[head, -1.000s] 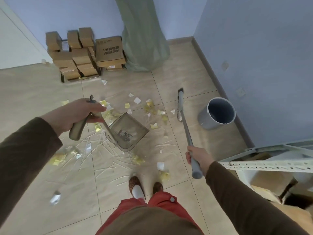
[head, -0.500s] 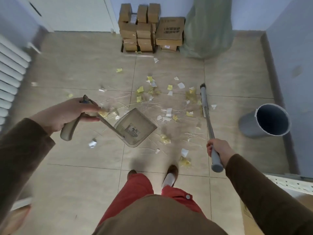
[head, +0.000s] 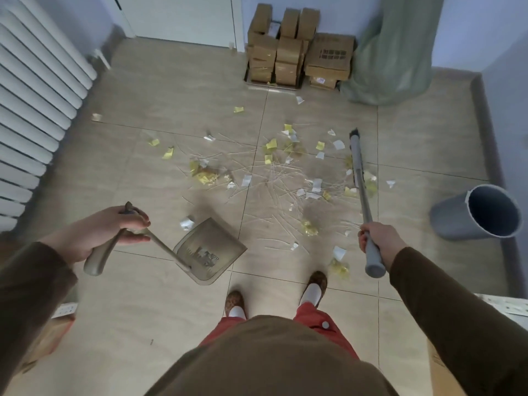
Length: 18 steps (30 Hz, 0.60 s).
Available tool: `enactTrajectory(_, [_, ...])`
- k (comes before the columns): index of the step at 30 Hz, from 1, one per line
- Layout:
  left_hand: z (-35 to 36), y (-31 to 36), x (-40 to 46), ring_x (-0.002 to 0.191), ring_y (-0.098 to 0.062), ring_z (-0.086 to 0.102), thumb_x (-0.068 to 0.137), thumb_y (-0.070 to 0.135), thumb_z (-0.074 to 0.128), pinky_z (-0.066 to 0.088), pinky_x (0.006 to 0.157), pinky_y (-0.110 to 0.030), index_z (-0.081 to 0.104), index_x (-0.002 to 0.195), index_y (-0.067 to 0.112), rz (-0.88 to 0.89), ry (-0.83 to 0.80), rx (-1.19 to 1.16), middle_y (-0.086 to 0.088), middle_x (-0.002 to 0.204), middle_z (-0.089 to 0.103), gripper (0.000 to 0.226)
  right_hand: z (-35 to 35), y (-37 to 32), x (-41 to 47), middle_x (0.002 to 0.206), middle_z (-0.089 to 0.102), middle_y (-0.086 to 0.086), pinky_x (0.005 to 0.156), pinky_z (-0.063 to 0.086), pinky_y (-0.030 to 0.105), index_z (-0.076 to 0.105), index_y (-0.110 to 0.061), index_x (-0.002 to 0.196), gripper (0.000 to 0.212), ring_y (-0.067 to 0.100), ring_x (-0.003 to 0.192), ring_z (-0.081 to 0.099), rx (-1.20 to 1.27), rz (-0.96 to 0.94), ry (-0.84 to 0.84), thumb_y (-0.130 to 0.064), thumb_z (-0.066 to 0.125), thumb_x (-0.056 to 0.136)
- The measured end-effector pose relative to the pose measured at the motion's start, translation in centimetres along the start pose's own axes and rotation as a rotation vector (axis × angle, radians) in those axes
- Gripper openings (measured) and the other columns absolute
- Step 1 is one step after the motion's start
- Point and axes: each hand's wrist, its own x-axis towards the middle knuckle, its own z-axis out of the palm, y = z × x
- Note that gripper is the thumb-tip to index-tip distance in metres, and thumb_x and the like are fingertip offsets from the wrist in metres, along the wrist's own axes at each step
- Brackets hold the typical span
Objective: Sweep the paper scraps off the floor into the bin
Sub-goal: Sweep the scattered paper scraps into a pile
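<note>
Yellow and white paper scraps lie scattered over the tiled floor ahead of my feet, mixed with thin pale straws. My left hand grips the long handle of a translucent grey dustpan, whose pan hangs just above the floor at centre left. My right hand grips the grey broom handle. The broom head rests on the floor at the right edge of the scraps. A grey round bin stands at the right, near the wall.
Stacked cardboard boxes and a green sack stand against the far wall. A white radiator lines the left wall. A white door is at the back. A metal shelf edge juts in at lower right.
My view has swung left, so the bin now sits at the right edge and the radiator shows. The dustpan has dropped lower and nearer my feet. Both hands keep their grips.
</note>
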Motion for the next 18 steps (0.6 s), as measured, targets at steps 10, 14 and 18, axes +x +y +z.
enactTrajectory(10, [-5.8,-9.2,0.3,0.11,-0.037,0.068,0.077,0.003,0.075,0.061,0.086,-0.034,0.057,0.115,-0.009,-0.033,-0.071,-0.016,-0.025,0.114,0.062,0.043,6.2,6.5,-5.5,0.069,0.05,0.008,0.033,0.044,0.015,0.053,-0.003,0.082,0.017,0.014,0.053,0.044,-0.091,-0.005,0.006,-0.008,0.049,0.098])
enactTrajectory(14, [-6.8,-10.9,-0.3,0.104,-0.035,0.072,0.068,0.022,0.088,0.056,0.094,-0.047,0.065,0.113,0.004,-0.141,-0.155,0.11,-0.018,0.111,0.069,0.054,7.0,7.9,-6.5,0.069,0.052,0.007,0.035,0.045,0.015,0.056,-0.003,0.088,0.014,0.012,0.05,0.047,-0.16,0.019,-0.002,-0.012,0.051,0.098])
enactTrajectory(18, [-8.0,-11.7,-0.4,0.1,-0.037,0.071,0.088,0.015,0.072,0.06,0.081,-0.05,0.062,0.119,0.01,-0.209,-0.178,0.308,-0.017,0.115,0.068,0.033,7.9,8.7,-6.9,0.07,0.053,0.008,0.036,0.046,0.015,0.056,-0.002,0.088,0.015,0.011,0.048,0.048,-0.197,0.023,-0.01,-0.012,0.051,0.098])
